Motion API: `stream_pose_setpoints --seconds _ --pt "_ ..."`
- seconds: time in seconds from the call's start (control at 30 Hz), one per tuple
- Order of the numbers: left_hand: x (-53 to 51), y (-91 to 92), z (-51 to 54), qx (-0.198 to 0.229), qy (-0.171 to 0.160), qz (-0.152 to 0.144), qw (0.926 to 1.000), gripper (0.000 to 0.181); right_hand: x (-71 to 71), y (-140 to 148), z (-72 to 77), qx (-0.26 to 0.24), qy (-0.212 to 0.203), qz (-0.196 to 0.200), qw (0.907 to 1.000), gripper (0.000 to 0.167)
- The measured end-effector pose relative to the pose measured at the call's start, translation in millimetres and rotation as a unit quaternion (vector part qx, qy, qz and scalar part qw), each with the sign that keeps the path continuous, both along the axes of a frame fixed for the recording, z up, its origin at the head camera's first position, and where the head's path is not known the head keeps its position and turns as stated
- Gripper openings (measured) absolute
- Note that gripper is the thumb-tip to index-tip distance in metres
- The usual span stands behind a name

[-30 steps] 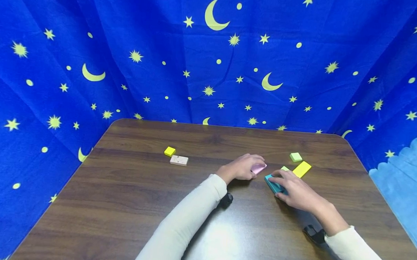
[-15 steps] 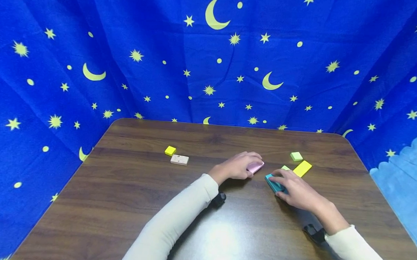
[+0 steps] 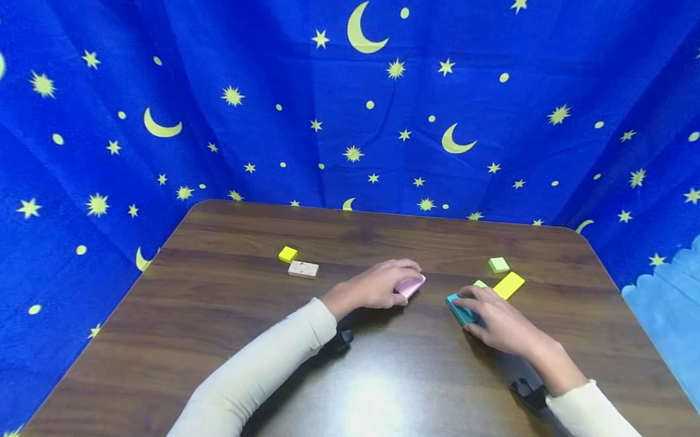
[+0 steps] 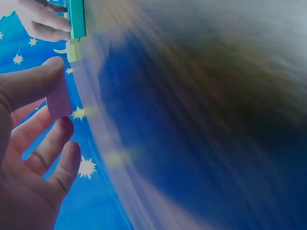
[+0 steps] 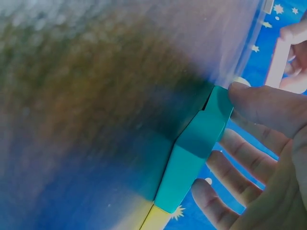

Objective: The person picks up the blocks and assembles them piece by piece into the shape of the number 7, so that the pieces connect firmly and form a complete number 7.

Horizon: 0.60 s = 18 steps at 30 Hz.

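In the head view my left hand [image 3: 382,284] pinches a small pink block [image 3: 411,286] between thumb and fingers, left of my right hand. The left wrist view shows this pink block [image 4: 59,99] between thumb and fingertips; whether it touches the table I cannot tell. My right hand [image 3: 500,321] grips a teal block [image 3: 459,309], thumb on the near side and fingers across its far side. Up close in the right wrist view, the teal block [image 5: 189,151] has a stepped outline and stands against the table. The right palm hides part of a pale green block [image 3: 479,284].
A long yellow block [image 3: 509,285] lies just beyond my right hand, with a pale green block [image 3: 498,265] behind it. Far left on the wooden table [image 3: 234,318] are a yellow block [image 3: 288,254] and a whitish speckled block [image 3: 303,269]. A blue starry curtain [image 3: 310,67] surrounds the table.
My left hand has moved left with the pink block, away from the teal block. My right hand stays in place on the teal block.
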<state>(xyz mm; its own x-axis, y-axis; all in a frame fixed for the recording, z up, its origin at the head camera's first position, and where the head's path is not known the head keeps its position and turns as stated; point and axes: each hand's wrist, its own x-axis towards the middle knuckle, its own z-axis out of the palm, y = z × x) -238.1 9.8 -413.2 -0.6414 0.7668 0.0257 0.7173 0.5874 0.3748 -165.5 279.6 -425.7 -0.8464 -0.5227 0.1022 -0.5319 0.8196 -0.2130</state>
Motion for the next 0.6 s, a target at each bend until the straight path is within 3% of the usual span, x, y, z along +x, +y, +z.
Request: stream_pose_setpoints --seconds 0.33,0.6 --pt "29.3 -38.7 -0.7 0.01 0.008 -0.002 0.9999 0.054 -2.9 -2 1.0 0.001 0.009 0.013 0.9999 0.048" --pt "62.5 -53.5 -3.7 -0.006 0.025 -0.017 0.9995 0.056 -2.7 -1 -1.1 0.009 -0.003 0.008 0.9999 0.048"
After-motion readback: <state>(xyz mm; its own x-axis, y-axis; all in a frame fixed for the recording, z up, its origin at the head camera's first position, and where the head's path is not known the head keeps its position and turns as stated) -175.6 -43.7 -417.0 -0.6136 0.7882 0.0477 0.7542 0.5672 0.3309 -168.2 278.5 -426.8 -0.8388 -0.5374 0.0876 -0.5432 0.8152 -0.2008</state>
